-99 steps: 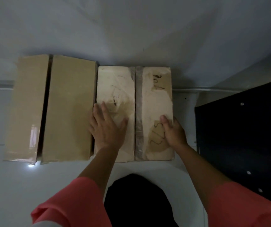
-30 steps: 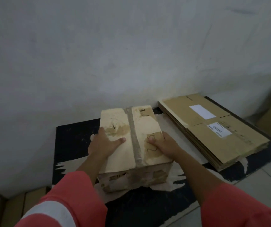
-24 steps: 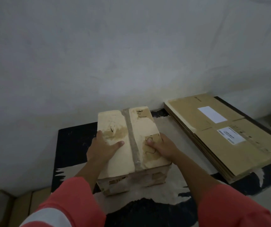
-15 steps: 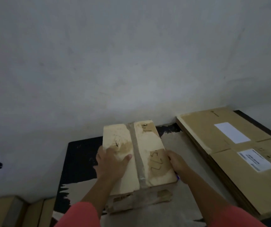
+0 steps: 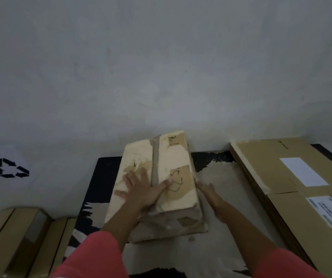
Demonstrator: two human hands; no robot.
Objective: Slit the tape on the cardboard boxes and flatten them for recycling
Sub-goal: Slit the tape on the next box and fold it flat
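Left hand [image 5: 141, 190] spread flat, palm pressing the top of a worn, pale, scuffed cardboard box [image 5: 174, 157], thumb across its brown tape strip [image 5: 155, 157], right hand [image 5: 205, 189] blurred, fingers straight against the box's right side, smooth flattened cardboard stack [image 5: 271, 173] further right.

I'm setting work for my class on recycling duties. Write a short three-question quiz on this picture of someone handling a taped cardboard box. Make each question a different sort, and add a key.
1. True or false: the left hand lies flat, fingers spread, on top of the worn box, with its thumb across the tape strip.
2. Multiple choice: the stack of flattened boxes lies (A) on top of the worn box, (B) to the person's right of it, (C) under the left hand.
3. Fill in: the black arrows at far left form a ____ symbol.

Key: 1 true; 2 B; 3 recycling.
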